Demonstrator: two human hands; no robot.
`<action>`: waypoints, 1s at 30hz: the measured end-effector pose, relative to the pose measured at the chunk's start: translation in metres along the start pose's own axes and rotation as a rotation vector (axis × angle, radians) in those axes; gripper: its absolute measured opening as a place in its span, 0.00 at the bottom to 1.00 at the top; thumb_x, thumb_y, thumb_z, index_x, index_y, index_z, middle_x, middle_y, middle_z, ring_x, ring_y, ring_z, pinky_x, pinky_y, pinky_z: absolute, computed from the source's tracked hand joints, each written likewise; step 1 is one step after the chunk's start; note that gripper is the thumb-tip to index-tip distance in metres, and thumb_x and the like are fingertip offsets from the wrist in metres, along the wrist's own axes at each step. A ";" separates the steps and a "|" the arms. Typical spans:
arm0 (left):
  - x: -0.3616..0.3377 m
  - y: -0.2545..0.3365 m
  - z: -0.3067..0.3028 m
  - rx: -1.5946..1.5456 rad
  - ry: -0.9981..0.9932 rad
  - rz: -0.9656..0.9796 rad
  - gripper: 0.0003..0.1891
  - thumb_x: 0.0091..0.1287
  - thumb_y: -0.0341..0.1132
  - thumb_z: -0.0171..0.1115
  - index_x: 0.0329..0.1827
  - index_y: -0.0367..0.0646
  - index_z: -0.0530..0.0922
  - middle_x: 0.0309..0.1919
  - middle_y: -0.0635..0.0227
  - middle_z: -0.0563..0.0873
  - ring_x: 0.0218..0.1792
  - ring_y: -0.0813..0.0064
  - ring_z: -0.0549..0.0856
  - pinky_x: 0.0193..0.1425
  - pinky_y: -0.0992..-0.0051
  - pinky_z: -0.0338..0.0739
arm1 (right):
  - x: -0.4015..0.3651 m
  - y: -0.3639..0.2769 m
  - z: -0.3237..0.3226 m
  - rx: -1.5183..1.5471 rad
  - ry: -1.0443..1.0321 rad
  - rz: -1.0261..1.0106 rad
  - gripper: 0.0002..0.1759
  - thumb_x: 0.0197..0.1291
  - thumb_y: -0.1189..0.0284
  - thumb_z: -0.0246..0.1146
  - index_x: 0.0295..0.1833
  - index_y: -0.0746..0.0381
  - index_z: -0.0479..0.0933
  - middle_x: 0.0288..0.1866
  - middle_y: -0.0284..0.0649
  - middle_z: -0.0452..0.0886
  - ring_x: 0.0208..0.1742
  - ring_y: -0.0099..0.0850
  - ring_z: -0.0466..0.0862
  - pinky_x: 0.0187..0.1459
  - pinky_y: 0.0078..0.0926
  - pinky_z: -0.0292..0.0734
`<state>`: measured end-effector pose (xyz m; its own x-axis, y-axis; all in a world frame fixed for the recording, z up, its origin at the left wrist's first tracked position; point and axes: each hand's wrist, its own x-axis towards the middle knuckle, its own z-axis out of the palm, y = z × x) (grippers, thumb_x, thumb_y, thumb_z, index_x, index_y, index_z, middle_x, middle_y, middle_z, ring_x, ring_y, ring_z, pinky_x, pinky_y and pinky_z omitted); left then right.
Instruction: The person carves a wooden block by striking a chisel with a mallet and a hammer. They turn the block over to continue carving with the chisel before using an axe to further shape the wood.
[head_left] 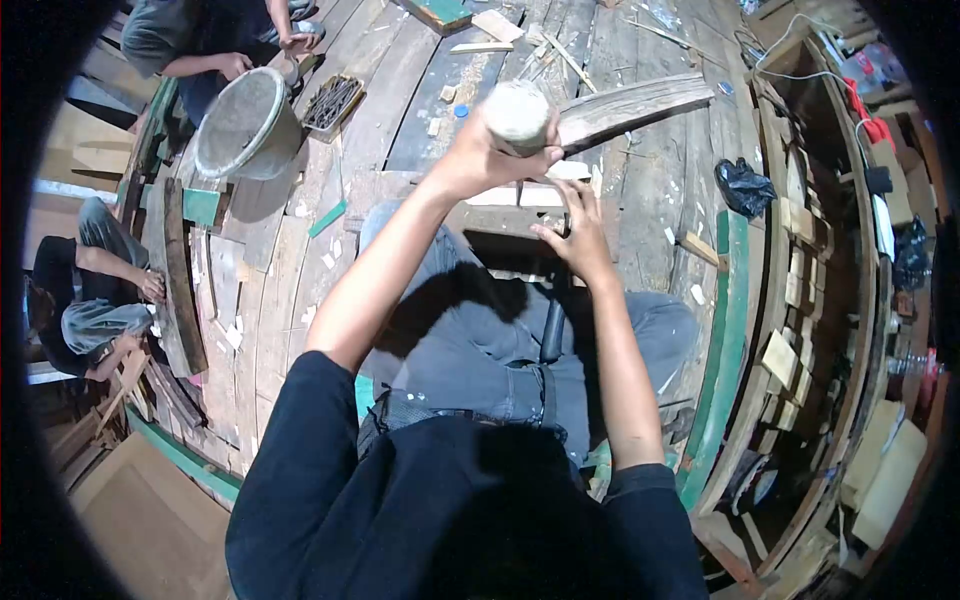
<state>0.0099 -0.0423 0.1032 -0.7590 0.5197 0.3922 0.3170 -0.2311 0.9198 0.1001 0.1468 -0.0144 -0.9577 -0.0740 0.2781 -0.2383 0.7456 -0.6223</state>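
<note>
My left hand (480, 162) is wrapped round a pale, round-topped object (518, 112), held up above the work spot. Below it a thin dark tool, perhaps a chisel, points down at a light wooden piece (515, 196). My right hand (580, 232) is just to the right, fingers apart, close to the end of that piece; nothing shows in it. A dark handle (553, 330) lies across my lap. Beyond my hands rests a weathered grey board (640, 108).
A grey bucket (250, 125) and a tray of nails (333, 104) stand at upper left, beside a person's hands. Another person sits at far left by a plank (172, 280). At right are a black plastic bag (745, 187) and a green beam (722, 350).
</note>
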 end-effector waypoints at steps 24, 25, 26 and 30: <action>-0.032 0.074 0.030 -0.230 0.049 0.086 0.08 0.59 0.22 0.65 0.33 0.39 0.72 0.29 0.71 0.77 0.32 0.81 0.78 0.36 0.79 0.73 | -0.038 -0.080 -0.062 0.093 -0.138 0.018 0.20 0.58 0.75 0.67 0.57 0.60 0.75 0.48 0.51 0.79 0.49 0.54 0.80 0.49 0.44 0.75; -0.032 0.077 0.028 0.106 -0.011 0.244 0.10 0.62 0.25 0.64 0.35 0.41 0.68 0.26 0.70 0.74 0.28 0.79 0.75 0.35 0.76 0.73 | -0.036 -0.081 -0.065 0.091 -0.114 0.014 0.20 0.58 0.74 0.67 0.57 0.59 0.75 0.49 0.50 0.79 0.50 0.53 0.80 0.49 0.45 0.76; -0.035 0.084 0.029 0.426 -0.044 0.294 0.09 0.58 0.25 0.65 0.30 0.43 0.70 0.25 0.70 0.75 0.28 0.76 0.76 0.36 0.72 0.74 | -0.033 -0.082 -0.068 0.090 -0.090 0.009 0.20 0.58 0.72 0.67 0.57 0.58 0.75 0.50 0.49 0.79 0.50 0.52 0.81 0.49 0.45 0.77; -0.051 0.071 0.026 0.191 -0.190 0.498 0.07 0.54 0.25 0.68 0.30 0.41 0.75 0.21 0.67 0.78 0.21 0.68 0.77 0.30 0.69 0.74 | -0.040 -0.084 -0.069 0.091 -0.020 0.058 0.20 0.56 0.74 0.68 0.56 0.55 0.77 0.49 0.44 0.80 0.49 0.49 0.82 0.47 0.44 0.78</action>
<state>0.0856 -0.0642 0.1489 -0.3812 0.5292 0.7581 0.7210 -0.3430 0.6020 0.1693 0.1327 0.0772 -0.9732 -0.0464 0.2253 -0.1950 0.6858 -0.7012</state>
